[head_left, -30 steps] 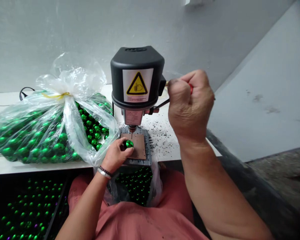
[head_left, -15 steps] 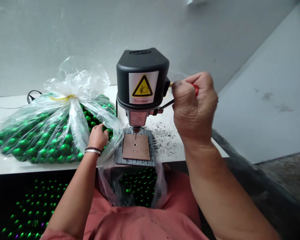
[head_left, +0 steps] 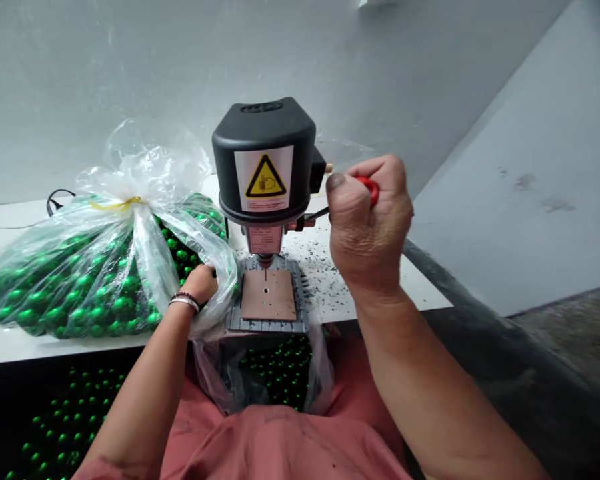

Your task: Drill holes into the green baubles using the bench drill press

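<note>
My right hand is wrapped round the red knob of the lever on a black drill press. Below its thin bit, a square copper-coloured plate with a dark hole lies on the grey metal base. To the left, my left hand reaches into the opening of a clear plastic bag holding many shiny green balls. Its fingers are hidden among the balls and plastic. Nothing is on the plate except small chips.
Dark shavings are scattered on the white table right of the drill. Below the table edge hangs another open bag with green balls. More green balls are at the lower left. A black cable lies behind the tied bag.
The whole view has shifted, moving the drill press left in the picture. My left hand has gone deeper into the bag opening, and its fingers no longer show. My right hand still grips the knob.
</note>
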Demonstrator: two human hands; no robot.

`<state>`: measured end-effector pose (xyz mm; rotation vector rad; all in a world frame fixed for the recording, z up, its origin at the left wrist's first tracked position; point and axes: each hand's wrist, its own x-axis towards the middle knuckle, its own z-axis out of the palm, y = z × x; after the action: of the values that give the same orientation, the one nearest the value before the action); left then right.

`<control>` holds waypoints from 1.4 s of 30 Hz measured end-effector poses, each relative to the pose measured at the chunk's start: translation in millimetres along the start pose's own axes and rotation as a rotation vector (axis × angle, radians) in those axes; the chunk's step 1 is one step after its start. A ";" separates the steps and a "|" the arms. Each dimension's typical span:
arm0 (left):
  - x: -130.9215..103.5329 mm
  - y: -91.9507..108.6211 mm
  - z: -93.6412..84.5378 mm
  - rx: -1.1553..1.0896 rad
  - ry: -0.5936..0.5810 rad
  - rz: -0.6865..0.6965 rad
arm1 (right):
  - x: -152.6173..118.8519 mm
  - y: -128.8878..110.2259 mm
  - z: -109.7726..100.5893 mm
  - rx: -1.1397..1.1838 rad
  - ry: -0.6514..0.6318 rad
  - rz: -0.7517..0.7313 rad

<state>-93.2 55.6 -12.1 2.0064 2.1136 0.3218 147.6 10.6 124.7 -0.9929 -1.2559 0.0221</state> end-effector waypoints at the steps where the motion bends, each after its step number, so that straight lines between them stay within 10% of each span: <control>1: -0.9 1.7 -2.1 -0.014 -0.013 -0.006 | -0.5 0.1 -0.4 0.001 -0.001 0.002; 9: -30.0 13.0 -32.5 -0.203 0.225 -0.136 | -1.8 0.3 -2.9 0.029 -0.032 0.004; 16: -57.3 16.5 -50.5 -0.632 0.157 -0.301 | -3.6 0.8 -2.5 -0.003 -0.019 -0.007; 26: -40.4 -1.6 -30.4 0.170 -0.123 -0.030 | -4.9 2.9 -3.1 -0.046 -0.005 -0.026; 31: -56.7 9.4 -56.5 -0.232 0.146 -0.125 | -5.2 2.6 -2.2 -0.036 0.009 -0.028; 36: -86.7 44.2 -72.4 -0.932 -0.024 -0.070 | -5.6 1.1 -2.6 -0.011 0.016 -0.024; 42: -100.8 74.9 -32.9 -0.924 -0.177 0.011 | -6.1 0.7 -5.5 0.033 -0.034 -0.043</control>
<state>-26.5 -41.8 41.8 1.4128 1.4243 0.8849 150.1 4.5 119.7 -0.9405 -1.3037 0.0266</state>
